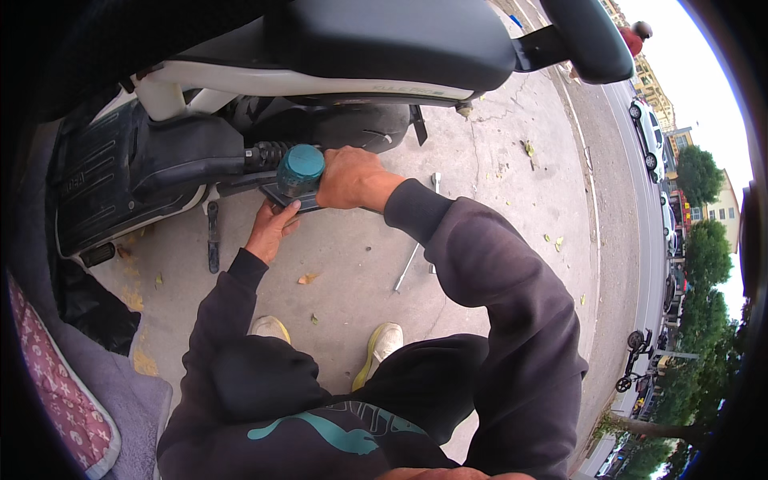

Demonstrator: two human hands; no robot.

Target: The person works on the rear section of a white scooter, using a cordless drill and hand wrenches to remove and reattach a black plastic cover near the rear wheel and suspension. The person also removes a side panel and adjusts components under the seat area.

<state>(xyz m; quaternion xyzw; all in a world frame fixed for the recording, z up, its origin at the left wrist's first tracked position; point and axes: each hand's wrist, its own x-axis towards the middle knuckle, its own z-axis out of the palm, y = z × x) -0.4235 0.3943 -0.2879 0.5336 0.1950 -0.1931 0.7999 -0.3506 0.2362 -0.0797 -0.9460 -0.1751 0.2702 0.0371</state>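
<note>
A squat cylindrical thing with a round teal top [302,165] stands beside the scooter's black coil spring. My right hand [350,178] is closed against its right side, the fingers mostly hidden from above. Just below, my left hand [274,227] pinches the edge of a dark flat piece [306,206] between thumb and fingers. This piece lies under the cylinder; whether the two are joined I cannot tell. Around them is the electric scooter [188,156], with a black seat [392,48], white side trim and a dark rear wheel cover [336,126].
The kickstand-like black bar [213,236] hangs down left of my left hand. A metal wrench [408,268] and a socket-ended tool [436,182] lie on the concrete to the right. A grey quilted cover [140,400] is at lower left. Parked cars [650,140] line the road.
</note>
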